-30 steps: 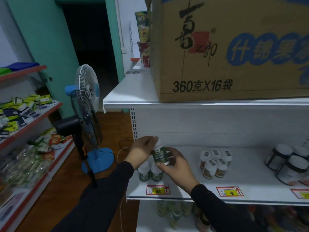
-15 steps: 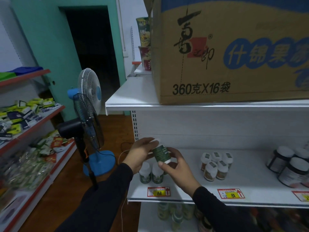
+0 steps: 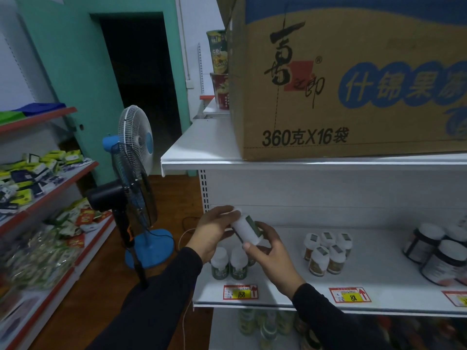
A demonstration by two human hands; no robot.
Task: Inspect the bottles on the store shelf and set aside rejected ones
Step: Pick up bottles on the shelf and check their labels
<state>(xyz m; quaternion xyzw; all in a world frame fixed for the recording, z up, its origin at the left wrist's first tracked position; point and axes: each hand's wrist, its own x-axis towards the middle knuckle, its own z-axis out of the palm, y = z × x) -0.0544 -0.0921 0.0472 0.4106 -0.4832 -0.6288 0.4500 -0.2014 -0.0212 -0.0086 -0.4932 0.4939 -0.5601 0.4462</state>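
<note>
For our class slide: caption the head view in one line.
Both hands, left hand and right hand, hold a tilted white bottle above two green-labelled bottles on the shelf.

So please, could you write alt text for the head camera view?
Both hands, left hand and right hand, hold a tilted white plastic bottle with a green label over the white metal store shelf. Two similar green-label bottles stand below; a large cardboard box sits above.

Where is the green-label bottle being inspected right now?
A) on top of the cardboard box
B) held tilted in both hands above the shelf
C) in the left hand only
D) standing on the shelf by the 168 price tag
B: the bottle is tilted, with the left hand at its cap end and the right hand at its base, above the two bottles standing on the shelf.
</note>
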